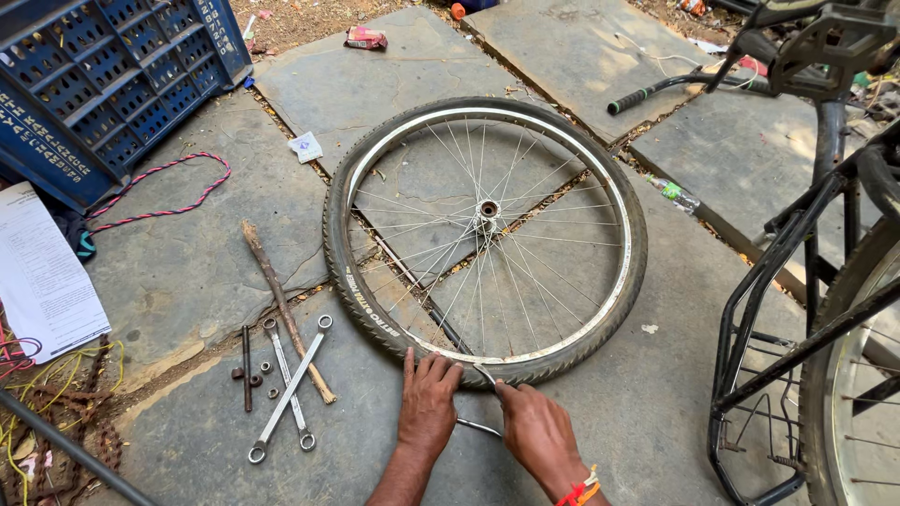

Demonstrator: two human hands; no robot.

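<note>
Both hands work nearest the viewer: left hand (428, 403) spreads flat on the tyre (361, 309); right hand (536, 429) grips a metal lever (484, 376). Lever slippage could pinch the tube, judging by its shallow seating at the rim (614, 281).

1 head view, steeply downward, close over paving (187, 272)
</note>
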